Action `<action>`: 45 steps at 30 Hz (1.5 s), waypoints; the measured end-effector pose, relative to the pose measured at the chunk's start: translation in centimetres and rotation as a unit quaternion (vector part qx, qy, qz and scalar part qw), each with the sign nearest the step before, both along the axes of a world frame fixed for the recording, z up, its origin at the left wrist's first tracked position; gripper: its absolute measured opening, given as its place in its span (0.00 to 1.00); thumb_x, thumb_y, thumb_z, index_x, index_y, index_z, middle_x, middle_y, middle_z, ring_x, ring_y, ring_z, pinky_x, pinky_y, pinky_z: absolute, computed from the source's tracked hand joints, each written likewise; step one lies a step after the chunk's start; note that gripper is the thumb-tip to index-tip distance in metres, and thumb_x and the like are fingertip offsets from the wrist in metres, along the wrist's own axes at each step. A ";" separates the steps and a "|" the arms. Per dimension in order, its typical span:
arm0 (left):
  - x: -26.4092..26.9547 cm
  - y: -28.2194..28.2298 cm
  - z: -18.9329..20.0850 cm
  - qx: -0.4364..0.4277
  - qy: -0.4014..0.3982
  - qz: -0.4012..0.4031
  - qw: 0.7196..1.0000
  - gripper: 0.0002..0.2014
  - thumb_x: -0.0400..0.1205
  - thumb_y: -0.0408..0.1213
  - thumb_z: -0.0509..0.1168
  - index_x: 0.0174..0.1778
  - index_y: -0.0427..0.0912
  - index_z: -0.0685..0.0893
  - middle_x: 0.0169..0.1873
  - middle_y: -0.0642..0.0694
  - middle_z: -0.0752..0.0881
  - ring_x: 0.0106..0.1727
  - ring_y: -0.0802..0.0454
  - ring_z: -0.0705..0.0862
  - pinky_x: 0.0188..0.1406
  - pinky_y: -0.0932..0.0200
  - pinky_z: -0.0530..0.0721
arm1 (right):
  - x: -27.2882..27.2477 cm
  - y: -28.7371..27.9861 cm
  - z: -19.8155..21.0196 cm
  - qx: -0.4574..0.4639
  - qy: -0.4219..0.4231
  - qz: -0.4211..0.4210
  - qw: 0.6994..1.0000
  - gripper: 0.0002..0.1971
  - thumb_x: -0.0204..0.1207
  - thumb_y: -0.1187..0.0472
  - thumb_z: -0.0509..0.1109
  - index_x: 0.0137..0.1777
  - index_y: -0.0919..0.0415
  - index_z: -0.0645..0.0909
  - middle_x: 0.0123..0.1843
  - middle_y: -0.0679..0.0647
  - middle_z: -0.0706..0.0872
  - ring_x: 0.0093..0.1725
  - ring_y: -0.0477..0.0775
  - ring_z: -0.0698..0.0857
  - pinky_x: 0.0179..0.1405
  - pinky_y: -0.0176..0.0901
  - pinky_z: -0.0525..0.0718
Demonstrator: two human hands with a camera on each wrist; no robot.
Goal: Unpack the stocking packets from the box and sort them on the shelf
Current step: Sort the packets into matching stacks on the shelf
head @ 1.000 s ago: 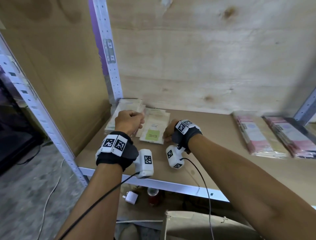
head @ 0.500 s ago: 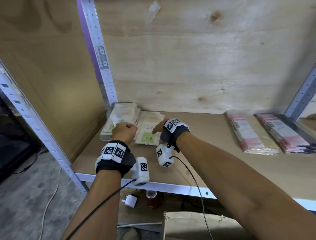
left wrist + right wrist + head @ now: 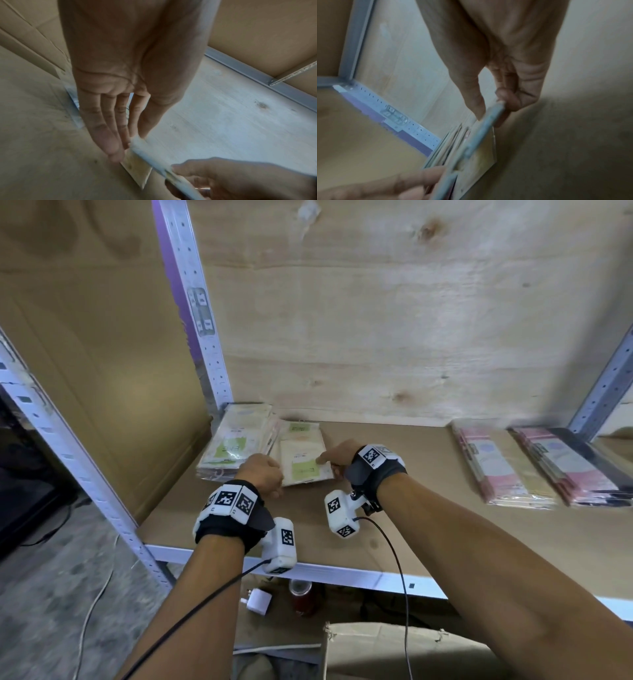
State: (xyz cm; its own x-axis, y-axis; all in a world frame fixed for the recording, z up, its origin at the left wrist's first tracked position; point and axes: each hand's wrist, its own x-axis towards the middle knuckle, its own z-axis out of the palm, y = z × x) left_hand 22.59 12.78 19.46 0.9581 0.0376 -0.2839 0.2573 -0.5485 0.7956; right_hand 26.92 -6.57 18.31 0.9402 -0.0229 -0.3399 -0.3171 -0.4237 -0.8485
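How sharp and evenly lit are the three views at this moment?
Head view: wide-angle bending of the shelf posts, pink packets smeared at the right edge, floor dim. Left wrist view: soft, the left hand shaded. Right wrist view: motion-blurred packet edge beside the right hand.

Green-label packets point(image 3: 303, 462): a small flat bundle, cream with a green label, lying on the shelf point(image 3: 394, 508), pinched between the thumb and curled fingers of the right hand point(image 3: 337, 455), with the left hand point(image 3: 262, 474) fingertips at its other edge.
Second pile point(image 3: 233, 445): same cream and green packets, stacked flat just left of the left fingers.
Pink packets point(image 3: 503, 470): two flat rows, well apart to the right of the right fingers.
Box point(image 3: 394, 652): brown cardboard, below the shelf.
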 end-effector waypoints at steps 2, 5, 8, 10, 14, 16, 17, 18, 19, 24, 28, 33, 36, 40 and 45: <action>-0.3 0.2 0.3 -0.010 -0.035 -0.057 0.998 0.21 0.79 0.19 0.63 0.65 0.42 0.78 0.42 0.41 0.84 0.39 0.46 0.86 0.37 0.55 0.90 | -0.4 -1.0 0.0 0.023 -0.023 -0.013 0.999 0.14 0.74 0.62 0.77 0.56 0.63 0.79 0.45 0.60 0.82 0.29 0.50 0.77 0.20 0.37 0.78; -1.3 -1.0 1.4 0.056 -0.129 -0.129 0.982 0.30 0.76 0.22 0.70 0.72 0.50 0.80 0.55 0.45 0.83 0.53 0.44 0.86 0.54 0.52 0.86 | -2.1 -2.8 0.7 0.154 -0.046 -0.071 0.984 0.10 0.75 0.68 0.75 0.51 0.63 0.76 0.37 0.61 0.79 0.23 0.50 0.72 0.18 0.36 0.69; -2.4 -3.1 2.5 0.065 -0.232 -0.131 0.962 0.21 0.74 0.34 0.78 0.62 0.51 0.88 0.52 0.48 0.84 0.49 0.52 0.86 0.51 0.62 0.82 | -4.2 -4.9 2.3 0.220 -0.069 -0.084 0.969 0.04 0.78 0.65 0.73 0.50 0.63 0.82 0.35 0.59 0.82 0.25 0.49 0.77 0.21 0.35 0.72; -3.0 -4.5 3.1 0.050 -0.297 -0.133 0.944 0.13 0.74 0.40 0.79 0.55 0.51 0.90 0.44 0.53 0.84 0.45 0.58 0.84 0.44 0.66 0.77 | -5.7 -6.2 3.8 0.250 -0.076 -0.083 0.962 0.06 0.81 0.61 0.70 0.52 0.63 0.83 0.37 0.59 0.85 0.28 0.50 0.79 0.26 0.36 0.72; -3.5 -6.5 4.5 0.033 -0.423 -0.114 0.898 0.10 0.78 0.43 0.75 0.34 0.47 0.83 0.33 0.51 0.81 0.38 0.53 0.81 0.40 0.66 0.76 | -8.5 -8.7 5.4 0.333 -0.109 -0.075 0.933 0.10 0.86 0.59 0.61 0.53 0.65 0.80 0.40 0.62 0.87 0.32 0.53 0.78 0.31 0.40 0.68; -3.3 -7.3 5.1 0.031 -0.464 -0.099 0.880 0.13 0.79 0.45 0.73 0.32 0.44 0.81 0.35 0.49 0.79 0.37 0.53 0.81 0.40 0.62 0.77 | -9.6 -9.9 5.6 0.352 -0.139 -0.075 0.923 0.10 0.86 0.60 0.61 0.50 0.65 0.80 0.41 0.63 0.88 0.31 0.53 0.80 0.31 0.41 0.69; -3.1 -7.7 5.3 0.021 -0.474 -0.094 0.875 0.12 0.80 0.46 0.72 0.35 0.43 0.84 0.37 0.49 0.81 0.38 0.54 0.83 0.41 0.62 0.80 | -10.0 -10.5 5.6 0.350 -0.157 -0.074 0.921 0.09 0.86 0.61 0.61 0.51 0.65 0.80 0.39 0.63 0.87 0.30 0.53 0.80 0.30 0.41 0.69; -3.0 -8.1 5.3 -0.005 -0.474 -0.091 0.876 0.11 0.80 0.46 0.72 0.39 0.42 0.87 0.40 0.48 0.85 0.41 0.52 0.87 0.41 0.62 0.83 | -10.2 -11.1 5.3 0.336 -0.177 -0.072 0.922 0.09 0.85 0.62 0.62 0.52 0.65 0.82 0.36 0.60 0.86 0.29 0.52 0.78 0.29 0.41 0.68; -2.8 -8.5 5.1 -0.060 -0.460 -0.084 0.882 0.10 0.81 0.44 0.72 0.43 0.40 0.89 0.43 0.47 0.89 0.45 0.49 0.89 0.41 0.63 0.85 | -10.5 -11.5 4.9 0.305 -0.196 -0.070 0.929 0.08 0.85 0.63 0.63 0.53 0.65 0.84 0.32 0.56 0.83 0.28 0.50 0.76 0.28 0.39 0.68; -2.1 -10.4 2.5 -0.249 -0.307 -0.055 0.917 0.10 0.83 0.36 0.70 0.56 0.34 0.88 0.49 0.41 0.92 0.48 0.45 0.92 0.41 0.62 0.90 | -11.8 -13.6 1.7 0.085 -0.240 -0.017 0.967 0.09 0.76 0.56 0.76 0.37 0.57 0.84 0.32 0.48 0.80 0.37 0.49 0.78 0.39 0.35 0.75; -0.8 -11.1 1.1 -0.303 -0.220 -0.028 0.927 0.13 0.82 0.39 0.71 0.59 0.36 0.88 0.50 0.41 0.93 0.49 0.47 0.93 0.42 0.62 0.90 | -12.7 -16.0 -0.2 0.047 -0.243 0.043 0.968 0.16 0.77 0.57 0.75 0.34 0.60 0.73 0.31 0.51 0.69 0.33 0.47 0.69 0.36 0.38 0.65; 0.5 -12.0 0.4 -0.279 -0.107 -0.063 0.952 0.05 0.80 0.40 0.72 0.51 0.45 0.88 0.51 0.45 0.93 0.53 0.49 0.92 0.55 0.53 0.90 | -12.9 -18.5 -1.4 0.095 -0.232 0.083 0.965 0.19 0.81 0.57 0.71 0.40 0.76 0.74 0.33 0.63 0.68 0.37 0.55 0.68 0.41 0.46 0.64; 1.2 -12.4 0.3 -0.257 -0.103 -0.042 0.960 0.12 0.78 0.50 0.74 0.52 0.50 0.89 0.52 0.49 0.93 0.58 0.50 0.90 0.57 0.52 0.86 | -12.7 -19.2 -1.3 0.079 -0.217 0.121 0.966 0.10 0.82 0.56 0.71 0.39 0.52 0.85 0.30 0.48 0.78 0.33 0.41 0.76 0.41 0.33 0.71; 1.8 -12.3 0.5 -0.152 -0.143 -0.038 0.977 0.25 0.69 0.71 0.71 0.53 0.58 0.91 0.48 0.58 0.93 0.56 0.58 0.89 0.53 0.59 0.81 | -11.9 -20.0 -1.7 0.091 -0.177 0.129 0.971 0.04 0.78 0.54 0.74 0.51 0.47 0.87 0.44 0.40 0.88 0.46 0.37 0.84 0.56 0.33 0.76; 1.9 -13.5 0.1 -0.112 -0.117 -0.065 0.985 0.26 0.70 0.74 0.66 0.55 0.62 0.88 0.46 0.67 0.88 0.53 0.68 0.81 0.49 0.61 0.72 | -12.1 -20.9 -1.7 0.115 -0.174 0.127 0.970 0.11 0.80 0.58 0.73 0.58 0.62 0.87 0.50 0.48 0.89 0.51 0.42 0.85 0.60 0.35 0.77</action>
State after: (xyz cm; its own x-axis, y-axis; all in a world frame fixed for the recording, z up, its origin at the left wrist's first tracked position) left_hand 24.49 -0.73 19.52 0.9908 -0.1286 -0.0419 -0.0087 -0.3695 0.9292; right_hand 14.83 -27.42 16.60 0.9643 0.2630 0.0313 0.0960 -0.2369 -0.9668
